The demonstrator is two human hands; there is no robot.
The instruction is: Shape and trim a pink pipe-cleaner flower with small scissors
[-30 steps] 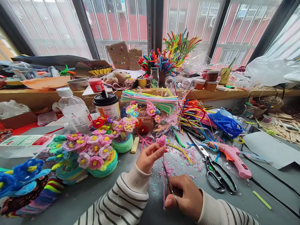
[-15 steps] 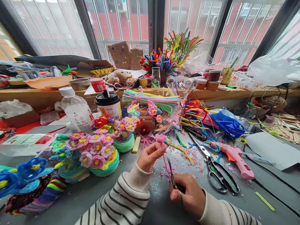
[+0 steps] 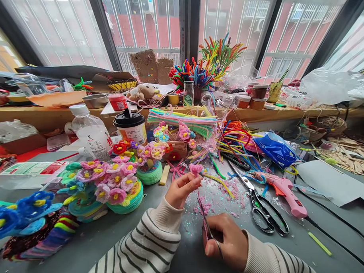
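Between the thumb and fingers of my left hand (image 3: 182, 190) is a pink pipe-cleaner flower (image 3: 195, 169), held up over the table. A thin pink stem hangs below it toward my right hand (image 3: 227, 238). That hand is closed around a small pair of scissors (image 3: 209, 229), its blades pointing up and away along the stem. I cannot tell whether the blades touch the stem. Pink fluff clippings (image 3: 206, 205) and glitter lie scattered on the grey table beneath.
Large black-handled scissors (image 3: 266, 209) and a pink glue gun (image 3: 287, 190) with a black cord lie at right. Finished pipe-cleaner flower pots (image 3: 121, 186) stand at left, near a plastic bottle (image 3: 90, 131) and a lidded cup (image 3: 130, 128). Bundled pipe cleaners (image 3: 183, 122) lie behind.
The small scissors have tilted leftward, and their blades look closer together. The pink flower has turned slightly in my left hand, which stays nearly in place.
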